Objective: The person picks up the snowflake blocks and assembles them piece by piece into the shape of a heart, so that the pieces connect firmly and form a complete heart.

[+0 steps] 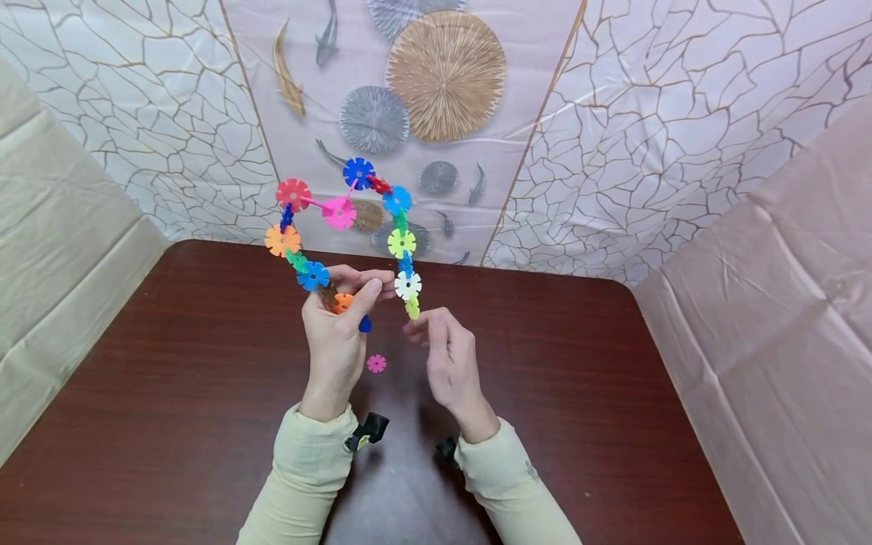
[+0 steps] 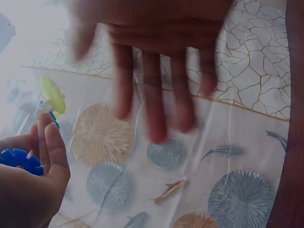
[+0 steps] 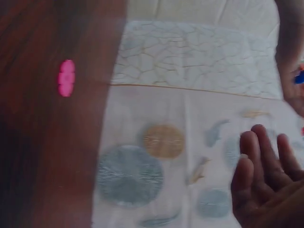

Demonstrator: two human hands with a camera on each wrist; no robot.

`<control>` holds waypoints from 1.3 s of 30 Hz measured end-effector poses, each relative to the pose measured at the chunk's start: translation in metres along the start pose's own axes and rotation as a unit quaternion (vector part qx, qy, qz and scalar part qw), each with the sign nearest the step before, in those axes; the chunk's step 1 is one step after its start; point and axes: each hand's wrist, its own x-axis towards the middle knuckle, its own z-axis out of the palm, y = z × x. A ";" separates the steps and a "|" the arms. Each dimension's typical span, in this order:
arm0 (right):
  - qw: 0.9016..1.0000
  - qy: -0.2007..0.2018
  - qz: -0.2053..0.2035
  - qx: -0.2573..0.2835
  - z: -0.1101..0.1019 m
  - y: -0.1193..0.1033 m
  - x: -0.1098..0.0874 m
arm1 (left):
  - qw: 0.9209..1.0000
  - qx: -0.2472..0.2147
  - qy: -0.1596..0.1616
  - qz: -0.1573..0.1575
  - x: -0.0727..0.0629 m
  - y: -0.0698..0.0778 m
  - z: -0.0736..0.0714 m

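A chain of notched plastic discs (image 1: 402,243) in many colours, interlocked edge to edge, stands above the table in a loop whose lower ends are apart. My left hand (image 1: 335,341) grips its left side near an orange disc (image 1: 343,303), and a dark blue disc (image 2: 21,160) shows by the palm. At the right end, below a white disc (image 1: 408,285), hangs a yellow-green disc (image 1: 412,306). My right hand (image 1: 450,359) is just below that end with nothing visible in its fingers; in the left wrist view its fingers hang extended and blurred.
A loose pink disc (image 1: 376,364) lies on the dark red-brown table (image 1: 170,393) between my forearms. Patterned cloth (image 1: 654,136) hangs behind the table, with plain pale cloth (image 1: 770,318) along the sides.
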 end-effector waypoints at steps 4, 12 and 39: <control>0.978 -0.128 0.088 -0.141 0.015 0.018 0.005 | 0.999 -0.033 -0.006 0.002 0.000 0.001 0.000; 0.890 -0.321 0.136 -0.293 0.053 0.050 0.008 | 0.997 -0.077 -0.019 -0.008 -0.001 0.002 0.000; 0.977 -0.130 0.133 0.108 0.023 0.012 0.006 | 0.997 -0.077 0.002 -0.013 -0.001 0.004 0.000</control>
